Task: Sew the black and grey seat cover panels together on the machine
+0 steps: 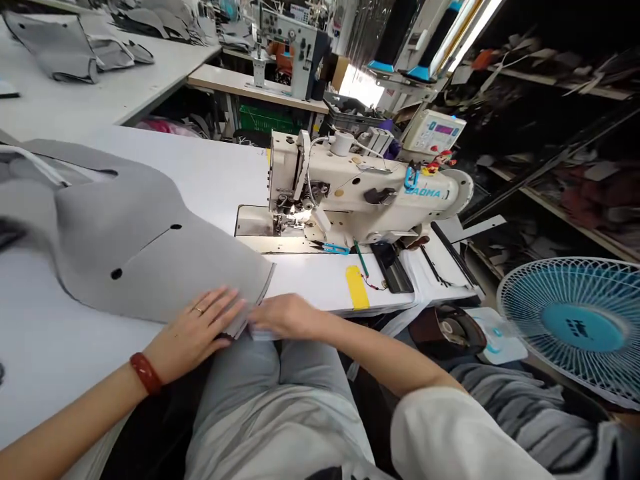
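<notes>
A large grey fabric piece (pixel 150 247) with small round holes lies on the white sewing table (pixel 215 167). My left hand (pixel 197 333), with a ring and a red bracelet, rests flat on its near corner, fingers stretched out. My right hand (pixel 283 317) is curled at the same corner at the table's front edge, fingers pinching the fabric's edge. A cream sewing machine (pixel 360 193) stands to the right of the fabric, beyond my hands.
Blue-handled snips (pixel 333 249), a green pen (pixel 361 259), a yellow tag (pixel 357 287) and a black strip (pixel 393 267) lie before the machine. A blue fan (pixel 575 327) stands at right. More grey pieces (pixel 75 43) lie on the far table; another machine (pixel 290 43) behind.
</notes>
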